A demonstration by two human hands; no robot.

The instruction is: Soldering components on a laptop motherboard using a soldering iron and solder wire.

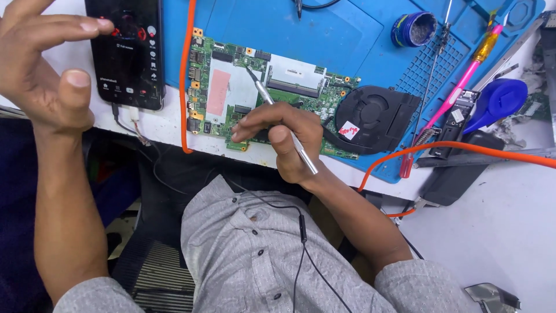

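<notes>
Right hand (pixel 278 136): grips tweezers (pixel 277 113) pen-fashion, tip on the board.
Board (pixel 260 87): green, on a blue mat (pixel 347 35), fan (pixel 373 116) at its right.
Left hand (pixel 43 58): raised, fingers loosely spread, empty, beside a phone (pixel 130 58).

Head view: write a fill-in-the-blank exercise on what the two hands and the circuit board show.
1. The right hand holds a metal ____ whose tip rests on the green circuit board.
2. The left hand is raised, open, beside a black ____.
3. The board lies on a ____ work mat.
4. Right of the board sits a round black ____.

Missing words: tweezers; phone; blue; fan
</notes>
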